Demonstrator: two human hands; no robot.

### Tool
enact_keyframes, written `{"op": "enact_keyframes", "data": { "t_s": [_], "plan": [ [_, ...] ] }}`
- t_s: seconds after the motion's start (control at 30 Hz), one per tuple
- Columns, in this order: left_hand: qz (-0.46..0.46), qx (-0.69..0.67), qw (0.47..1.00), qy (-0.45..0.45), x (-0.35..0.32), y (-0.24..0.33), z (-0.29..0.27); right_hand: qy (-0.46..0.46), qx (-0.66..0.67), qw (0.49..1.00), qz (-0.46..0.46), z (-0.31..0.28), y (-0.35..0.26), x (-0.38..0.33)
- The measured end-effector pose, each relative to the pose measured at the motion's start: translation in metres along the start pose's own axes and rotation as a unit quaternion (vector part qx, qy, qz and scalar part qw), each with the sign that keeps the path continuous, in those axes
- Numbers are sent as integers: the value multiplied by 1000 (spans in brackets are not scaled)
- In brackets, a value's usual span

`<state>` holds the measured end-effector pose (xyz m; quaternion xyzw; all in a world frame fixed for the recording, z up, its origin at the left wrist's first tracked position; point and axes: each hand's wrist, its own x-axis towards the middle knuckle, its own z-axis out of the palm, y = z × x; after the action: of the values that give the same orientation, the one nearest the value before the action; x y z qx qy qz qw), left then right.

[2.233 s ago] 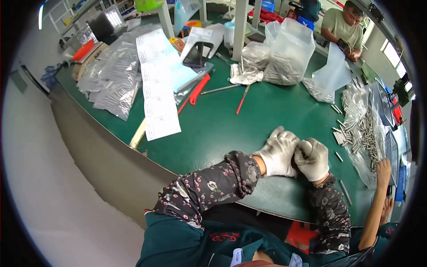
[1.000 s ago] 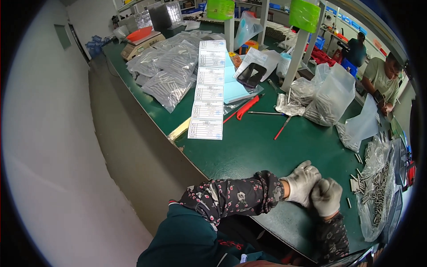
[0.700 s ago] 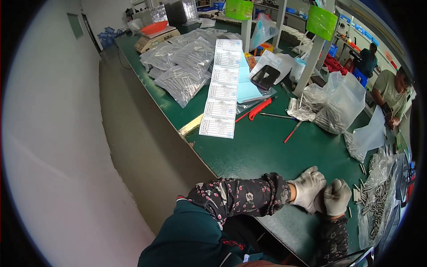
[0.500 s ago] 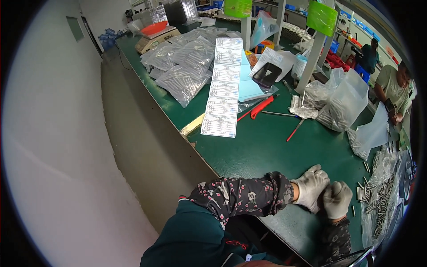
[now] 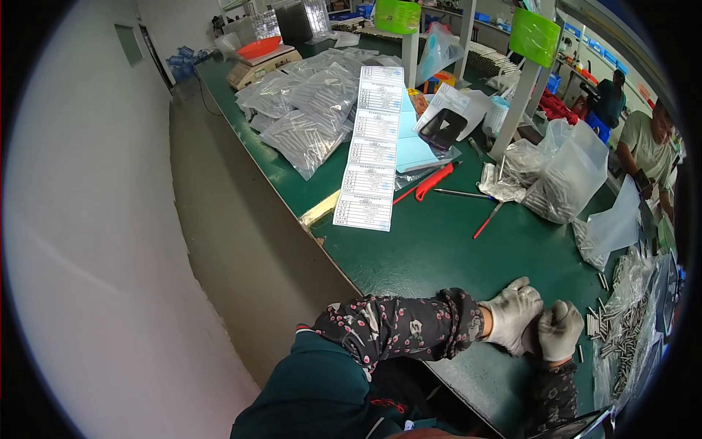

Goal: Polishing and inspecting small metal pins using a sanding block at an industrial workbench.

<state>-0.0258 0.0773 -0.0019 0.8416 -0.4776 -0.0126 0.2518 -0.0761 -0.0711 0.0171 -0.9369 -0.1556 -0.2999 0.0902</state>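
Note:
My left hand (image 5: 514, 316), in a white work glove, rests low over the green tabletop (image 5: 409, 256) with its fingers curled. Close beside it on the right, my right hand (image 5: 561, 331) is gloved too and closed, its fingers bent inward. Whatever the fingers may hold is hidden by the gloves. Just right of my right hand, a small stack of short metal pins (image 5: 593, 323) lies on the table. Beyond it, a heap of loose metal pins (image 5: 624, 351) spreads over clear plastic.
Plastic bags of metal pins (image 5: 303, 139) lie far left, near a scale (image 5: 252, 72) with a red pan (image 5: 259, 47). A printed paper strip (image 5: 369, 157), phone (image 5: 442, 129), red-handled cutter (image 5: 436, 181) and pen (image 5: 463, 193) lie mid-table. Another person (image 5: 647, 150) sits at right.
Both hands stay side by side, with only a slight shift of the fingers. The whole view has moved a little.

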Motion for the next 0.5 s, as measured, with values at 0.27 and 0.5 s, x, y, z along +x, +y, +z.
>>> {"op": "enact_keyframes", "data": {
  "t_s": [0.27, 0.5],
  "plan": [
    [-4, 30, 999, -10, 3, 0, 0, 33, -32, 999, 5, 4, 3, 6],
    [-12, 18, 1000, -20, 0, 2, -5, 17, -4, 1000, 17, 5, 3, 3]
  ]
}}
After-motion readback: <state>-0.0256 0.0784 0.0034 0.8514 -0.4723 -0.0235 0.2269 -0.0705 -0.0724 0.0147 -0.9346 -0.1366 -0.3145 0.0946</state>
